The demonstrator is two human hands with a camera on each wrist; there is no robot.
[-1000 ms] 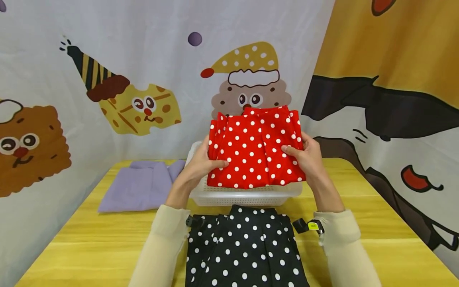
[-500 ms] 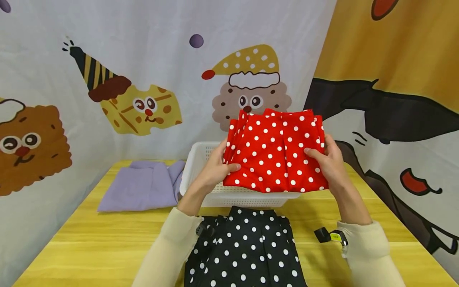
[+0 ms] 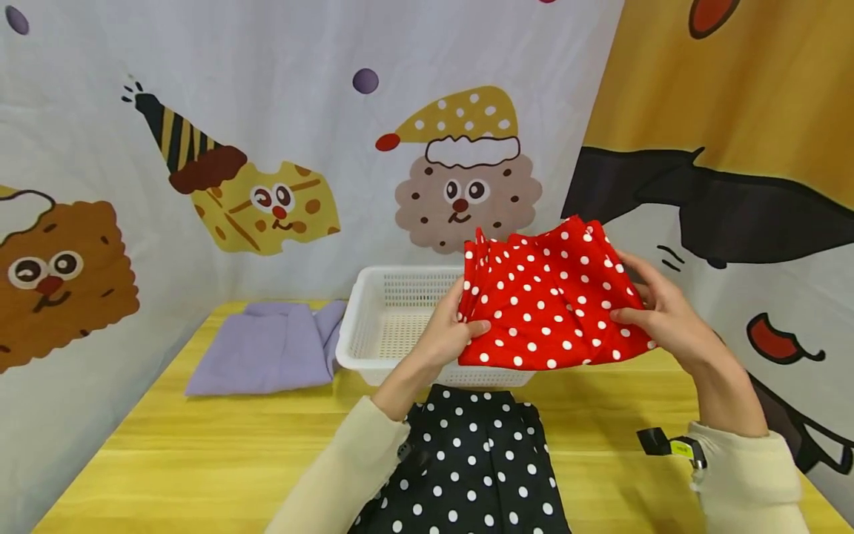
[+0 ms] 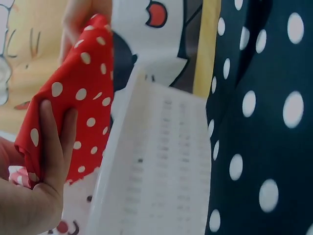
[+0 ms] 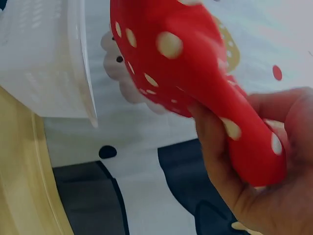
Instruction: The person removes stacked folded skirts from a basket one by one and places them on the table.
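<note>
A folded red skirt (image 3: 547,304) with white dots and pleats is held up in the air between both hands. My left hand (image 3: 445,330) pinches its left side, thumb on the near face. On the right side my right hand (image 3: 667,315) grips it the same way, fingers behind the cloth. In the right wrist view the red skirt (image 5: 205,73) bunches between thumb and fingers. Behind and below it stands a white perforated basket (image 3: 383,304), partly covered by the skirt in the head view. A black skirt (image 3: 467,460) with white dots lies in front of the basket.
A folded lavender garment (image 3: 260,352) lies left of the basket on the yellow wooden table (image 3: 167,467). A white curtain (image 3: 280,67) with cartoon figures hangs close behind the table and along its sides.
Both hands have carried the red skirt to the right and slightly down, uncovering more of the basket. Its right side now tilts and wrinkles. The black skirt and lavender garment stay put.
</note>
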